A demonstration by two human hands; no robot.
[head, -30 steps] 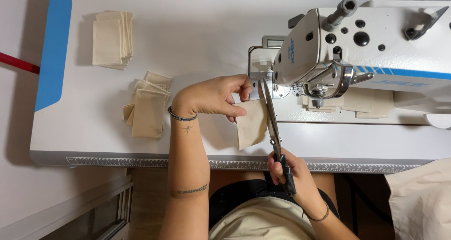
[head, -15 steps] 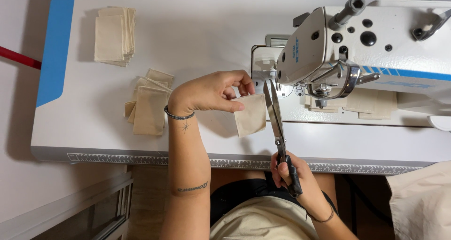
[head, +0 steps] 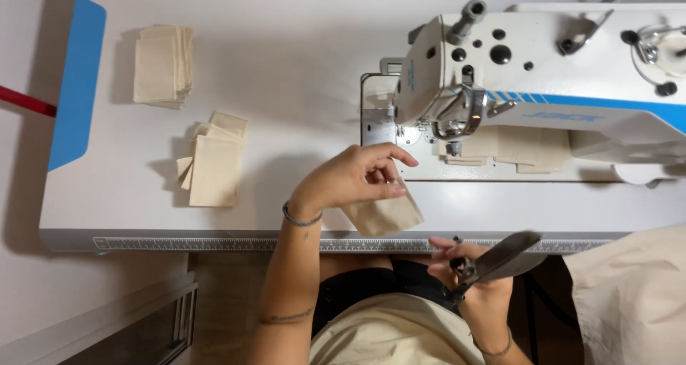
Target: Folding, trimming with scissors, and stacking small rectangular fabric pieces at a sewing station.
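My left hand (head: 350,179) pinches 1 small cream fabric piece (head: 386,213) at its upper edge, fingers closed on it; the piece hangs over the front edge of the counter (head: 300,86), just below and in front of the sewing machine (head: 529,72) needle area. My right hand (head: 471,276) is down at lap level, closed around the handles of the scissors (head: 500,261), blades pointing right and away from the cloth. I judge the trimming step finished for this piece, with the piece free of the machine and in transit. 2 lots of like pieces lie to the left: a loose pile (head: 213,168) near the counter's front, and a squared stack (head: 163,65) further back. The next move calls for carrying the piece leftward without dropping it, scissors kept clear
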